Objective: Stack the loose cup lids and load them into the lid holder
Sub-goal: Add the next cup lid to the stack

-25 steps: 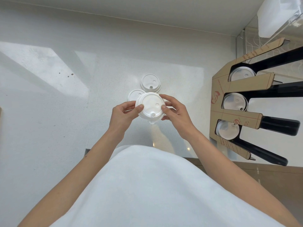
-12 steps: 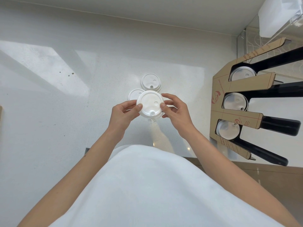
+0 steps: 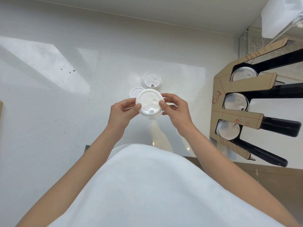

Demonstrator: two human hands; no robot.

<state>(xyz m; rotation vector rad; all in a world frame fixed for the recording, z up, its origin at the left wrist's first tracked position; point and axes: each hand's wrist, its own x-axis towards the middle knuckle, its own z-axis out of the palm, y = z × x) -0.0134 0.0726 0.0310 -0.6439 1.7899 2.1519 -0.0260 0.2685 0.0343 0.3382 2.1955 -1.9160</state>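
Above the white surface (image 3: 49,112), both hands hold one small stack of white lids (image 3: 148,102) flat, top side up. The left hand (image 3: 122,112) pinches its rim at 9 o'clock and the right hand (image 3: 176,110) pinches it at 3 o'clock, fingers closed on the edge. Two more lids (image 3: 151,80) lie on the surface just past the stack, at 12 o'clock. The lid holder (image 3: 229,89) stands well off at 3 o'clock, with lids in three slots.

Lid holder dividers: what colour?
Brown cardboard with red print, over black slots; the lid holder shows clearest in the head view.
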